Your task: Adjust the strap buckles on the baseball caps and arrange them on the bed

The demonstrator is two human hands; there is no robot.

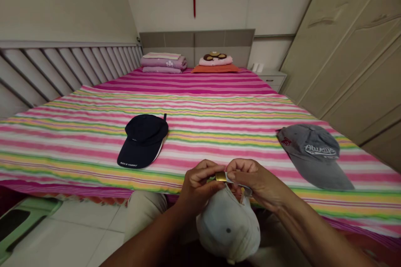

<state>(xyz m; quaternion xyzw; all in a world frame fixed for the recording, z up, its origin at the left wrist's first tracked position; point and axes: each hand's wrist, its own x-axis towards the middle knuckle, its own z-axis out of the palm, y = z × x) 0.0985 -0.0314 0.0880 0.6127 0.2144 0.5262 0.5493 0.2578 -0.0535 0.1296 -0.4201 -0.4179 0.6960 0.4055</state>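
A pale grey-white cap hangs below both hands at the bed's near edge, its back opening facing up. My left hand pinches the gold-coloured metal buckle of its rear strap between thumb and fingers. Close on the right, my right hand grips the light strap beside the buckle. On the striped bedspread, a dark navy cap rests to the left, brim toward me. A grey cap with white lettering lies to the right.
The bed has folded purple bedding and a pink and orange stack near the headboard. A green stool stands at lower left. A wardrobe and a white nightstand are on the right.
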